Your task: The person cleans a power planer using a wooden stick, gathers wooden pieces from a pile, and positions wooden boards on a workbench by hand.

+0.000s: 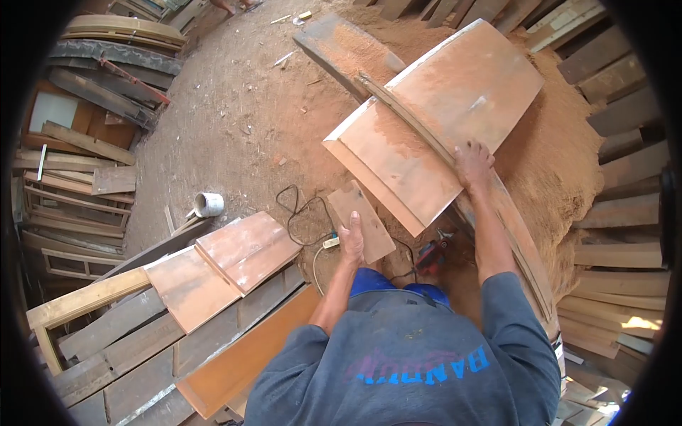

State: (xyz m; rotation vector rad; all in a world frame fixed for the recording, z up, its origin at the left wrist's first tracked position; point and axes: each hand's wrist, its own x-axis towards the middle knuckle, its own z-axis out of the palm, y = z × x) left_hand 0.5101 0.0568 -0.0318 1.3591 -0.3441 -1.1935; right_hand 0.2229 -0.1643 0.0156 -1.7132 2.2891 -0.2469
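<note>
My left hand is closed around a small flat wooden board, its thumb lying along the top face. The board is tilted just in front of my body. My right hand is closed over a long curved wooden strip. That strip crosses a large pinkish wooden panel, which lies on a dusty plank. Sawdust covers parts of the panel. Below the panel, near my legs, a red and black power tool rests on the ground, partly in shadow.
A black cable and a pale plug connector lie beside my left hand. Two-part wooden panels rest on planks at left, near a white mug-like container. Sawdust is heaped at right; stacked timber lines both sides.
</note>
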